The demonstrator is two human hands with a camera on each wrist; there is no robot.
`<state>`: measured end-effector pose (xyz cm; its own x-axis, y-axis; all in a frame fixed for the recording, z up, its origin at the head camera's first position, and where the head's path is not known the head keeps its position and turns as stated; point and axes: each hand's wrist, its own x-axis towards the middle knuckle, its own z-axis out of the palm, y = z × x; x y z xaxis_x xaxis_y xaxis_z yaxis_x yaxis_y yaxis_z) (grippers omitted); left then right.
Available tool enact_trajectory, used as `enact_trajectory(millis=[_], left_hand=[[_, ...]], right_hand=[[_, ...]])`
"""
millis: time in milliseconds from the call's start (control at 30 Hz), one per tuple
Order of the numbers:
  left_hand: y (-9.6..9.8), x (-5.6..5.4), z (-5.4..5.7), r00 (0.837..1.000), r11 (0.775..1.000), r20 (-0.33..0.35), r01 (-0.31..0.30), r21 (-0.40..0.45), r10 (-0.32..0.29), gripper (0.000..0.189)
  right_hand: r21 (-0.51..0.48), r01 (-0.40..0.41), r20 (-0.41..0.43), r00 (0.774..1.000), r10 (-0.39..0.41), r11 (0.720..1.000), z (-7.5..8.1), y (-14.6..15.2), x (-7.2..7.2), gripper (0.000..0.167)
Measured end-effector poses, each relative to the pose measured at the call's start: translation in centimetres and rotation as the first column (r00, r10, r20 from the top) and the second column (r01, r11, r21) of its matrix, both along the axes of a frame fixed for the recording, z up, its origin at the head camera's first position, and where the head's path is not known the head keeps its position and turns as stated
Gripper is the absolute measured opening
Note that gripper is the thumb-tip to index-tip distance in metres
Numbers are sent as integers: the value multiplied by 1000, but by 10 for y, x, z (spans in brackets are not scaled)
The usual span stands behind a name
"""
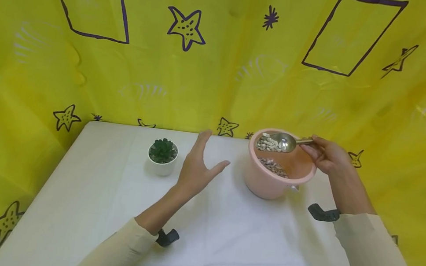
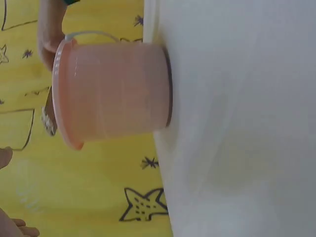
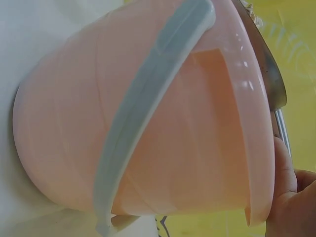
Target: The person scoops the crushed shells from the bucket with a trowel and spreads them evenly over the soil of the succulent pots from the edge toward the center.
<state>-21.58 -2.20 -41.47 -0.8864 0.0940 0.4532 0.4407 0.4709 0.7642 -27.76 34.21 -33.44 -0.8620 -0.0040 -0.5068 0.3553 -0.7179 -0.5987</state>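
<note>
Right of centre in the head view, a pink bucket stands on the white table, with gravel lying in its bottom. Over its mouth is a metal scoop, its bowl loaded with pale pebbles. The right hand grasps the scoop's handle at the bucket's right rim; whether it touches the rim is unclear. The left hand, mid-frame, is released, fingers extended and thumb spread. Just left of it, a white pot holds a green succulent set in small stones.
</note>
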Motion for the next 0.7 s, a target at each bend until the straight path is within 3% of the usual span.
enact_trajectory(millis=[200,467,700], left_hand=[[-26,-4,1,997,996,-2,-81,33,82,93],[-60,-3,2,983,982,-21,-183,48,185,95],[-81,-1,-8,976,975,15,-216,46,215,100]], right_hand=[[-20,15,24,1000,-14,1000,3,-8,-3,8],[-10,26,-28,999,-26,1000,12,-27,-11,24],[-38,6,-20,1000,-7,999,19,-47,-18,22]])
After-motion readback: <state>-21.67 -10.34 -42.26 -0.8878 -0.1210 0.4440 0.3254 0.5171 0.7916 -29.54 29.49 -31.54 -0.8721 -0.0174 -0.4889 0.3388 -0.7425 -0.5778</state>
